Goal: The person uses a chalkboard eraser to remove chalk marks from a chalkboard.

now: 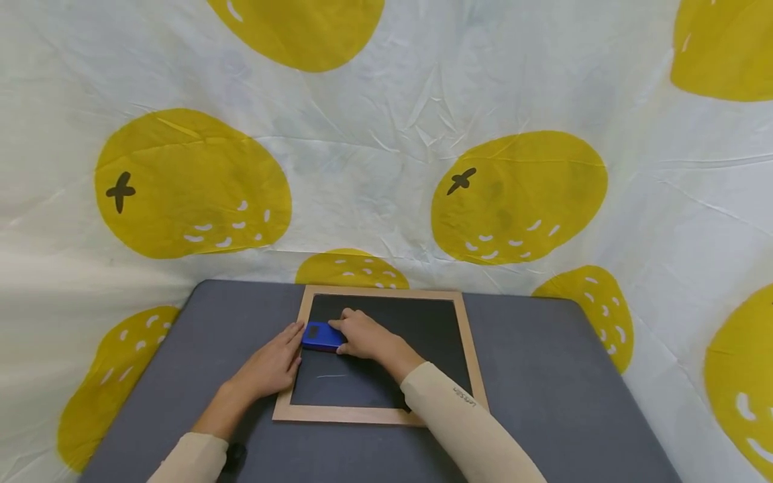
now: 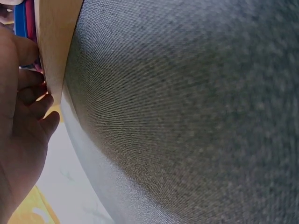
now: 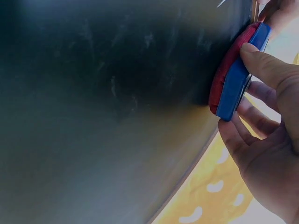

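A small chalkboard (image 1: 417,329) with a light wooden frame (image 1: 350,414) lies on the table. My right hand (image 1: 370,337) grips a blue chalkboard eraser (image 1: 320,335) near the board's left side. In the right wrist view, thumb and fingers pinch the eraser's blue back (image 3: 235,84), and its red pad faces the board. My left hand (image 1: 268,365) rests against the left strip of the frame, its fingers reaching along the wood close to the eraser. A thin pale chalk line (image 1: 333,376) shows on the lower left of the board, and faint smudges (image 3: 113,86) appear in the right wrist view.
The grey table (image 1: 543,389) extends on both sides of the board. A whitish cloth (image 1: 362,188) printed with yellow fruit hangs behind the table and around its sides. Something small and dark (image 1: 234,457) sits by the left sleeve.
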A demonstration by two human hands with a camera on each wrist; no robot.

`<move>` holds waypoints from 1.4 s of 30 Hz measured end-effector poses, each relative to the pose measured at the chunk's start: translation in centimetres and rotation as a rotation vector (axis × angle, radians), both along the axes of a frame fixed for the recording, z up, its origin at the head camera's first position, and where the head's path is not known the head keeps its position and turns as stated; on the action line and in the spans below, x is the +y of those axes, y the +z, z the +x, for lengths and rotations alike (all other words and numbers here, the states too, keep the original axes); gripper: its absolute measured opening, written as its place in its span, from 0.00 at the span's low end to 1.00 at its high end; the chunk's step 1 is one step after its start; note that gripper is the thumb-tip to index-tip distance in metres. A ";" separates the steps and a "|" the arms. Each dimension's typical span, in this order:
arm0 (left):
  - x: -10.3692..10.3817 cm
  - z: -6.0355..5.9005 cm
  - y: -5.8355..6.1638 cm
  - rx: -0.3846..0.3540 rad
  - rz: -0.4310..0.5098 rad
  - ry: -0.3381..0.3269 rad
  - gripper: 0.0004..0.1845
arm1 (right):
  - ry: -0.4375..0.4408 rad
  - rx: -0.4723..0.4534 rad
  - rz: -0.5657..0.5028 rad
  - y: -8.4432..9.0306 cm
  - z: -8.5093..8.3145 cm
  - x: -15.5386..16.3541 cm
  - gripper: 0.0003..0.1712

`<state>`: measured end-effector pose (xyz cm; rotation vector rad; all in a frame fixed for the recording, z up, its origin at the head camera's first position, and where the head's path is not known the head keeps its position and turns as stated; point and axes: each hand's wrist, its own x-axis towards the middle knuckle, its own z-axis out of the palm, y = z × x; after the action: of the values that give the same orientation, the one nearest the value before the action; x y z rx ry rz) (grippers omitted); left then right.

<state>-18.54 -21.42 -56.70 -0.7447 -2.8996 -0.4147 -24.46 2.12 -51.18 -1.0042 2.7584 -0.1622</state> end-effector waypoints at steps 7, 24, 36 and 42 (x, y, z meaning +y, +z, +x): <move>-0.1 -0.3 -0.2 0.016 -0.023 -0.012 0.34 | -0.001 -0.012 -0.006 -0.2 -0.1 1.6 0.38; -0.3 -0.4 0.1 -0.022 0.000 -0.012 0.35 | -0.086 -0.058 -0.096 -0.3 1.5 10.5 0.38; -0.5 -0.3 0.1 -0.043 0.019 -0.013 0.35 | -0.151 -0.010 -0.099 -0.6 3.1 17.9 0.38; -0.6 -0.3 0.2 -0.054 0.012 -0.013 0.35 | -0.175 -0.013 -0.092 -0.7 3.3 20.0 0.38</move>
<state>-18.85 -21.99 -56.46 -0.7631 -2.9413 -0.4606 -21.12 22.14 -51.84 -0.7778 2.8478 -0.3240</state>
